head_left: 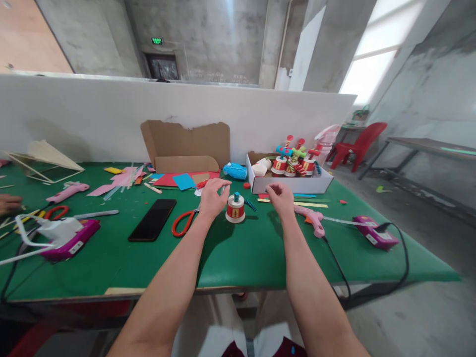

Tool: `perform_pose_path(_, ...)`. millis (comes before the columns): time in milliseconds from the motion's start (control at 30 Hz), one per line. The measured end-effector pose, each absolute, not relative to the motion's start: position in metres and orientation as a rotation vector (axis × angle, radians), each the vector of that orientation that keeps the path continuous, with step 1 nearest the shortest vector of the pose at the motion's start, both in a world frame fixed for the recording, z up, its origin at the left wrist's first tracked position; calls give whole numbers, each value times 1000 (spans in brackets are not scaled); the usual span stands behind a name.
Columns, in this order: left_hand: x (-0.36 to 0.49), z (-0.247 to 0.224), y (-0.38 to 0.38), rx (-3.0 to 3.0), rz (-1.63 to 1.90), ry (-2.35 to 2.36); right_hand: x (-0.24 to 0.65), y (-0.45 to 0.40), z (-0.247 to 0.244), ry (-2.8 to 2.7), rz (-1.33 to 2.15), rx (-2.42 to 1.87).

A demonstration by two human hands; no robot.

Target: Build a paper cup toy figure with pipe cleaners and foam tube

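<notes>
A small red and white paper cup figure (pixel 235 209) stands upside down on the green table, with a blue folded piece on top and a dark blue coiled strip sticking out to its right. Just left of the cup, my left hand (pixel 214 197) has its thumb and fingertips close together; whatever lies between them is too small to name. My right hand (pixel 280 198) is right of the cup, before the white box, its fingers bent in a pinch around something tiny that I cannot make out. Neither hand touches the cup.
A white box (pixel 290 186) holds several finished cup figures. Red scissors (pixel 182 224) and a black phone (pixel 152 220) lie left; a pink glue gun (pixel 314 221) with its cord lies right. Purple power strips (pixel 375 233) sit at both sides. Another person's hand (pixel 9 204) shows far left.
</notes>
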State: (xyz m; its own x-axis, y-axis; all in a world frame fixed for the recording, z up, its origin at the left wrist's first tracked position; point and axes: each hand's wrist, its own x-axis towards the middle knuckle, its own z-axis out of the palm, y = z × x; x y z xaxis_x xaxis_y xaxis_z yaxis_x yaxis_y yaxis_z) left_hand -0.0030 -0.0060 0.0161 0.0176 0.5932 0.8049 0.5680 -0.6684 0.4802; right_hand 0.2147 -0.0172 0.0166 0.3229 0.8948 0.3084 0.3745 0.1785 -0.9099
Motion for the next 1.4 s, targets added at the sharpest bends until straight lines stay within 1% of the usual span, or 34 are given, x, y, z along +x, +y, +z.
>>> perform_pose_path(67,-3,17,-7,2188,1796,1239,210,-18,19,-1118,790,-1093)
perform_pose_path(133,-2,19,-9,2148,1800,1194,202,-21,20,-1060,971,-902)
perform_pose_path(300,-1,20,-12,2139,1786,1137,186,-30,23,-1085,1159,-733)
perform_pose_path(700,0,20,-13,2117,1755,1166,187,-25,20,-1013,1192,-702)
perform_pose_path(933,4,24,-20,2182,1774,1037,183,-32,21,-1068,1283,-673)
perform_pose_path(1133,6,28,-24,2251,1673,933,179,-32,20,-1112,1282,-675)
perform_pose_path(1400,5,26,-19,2412,1583,965,177,-34,20,-1122,1297,-646)
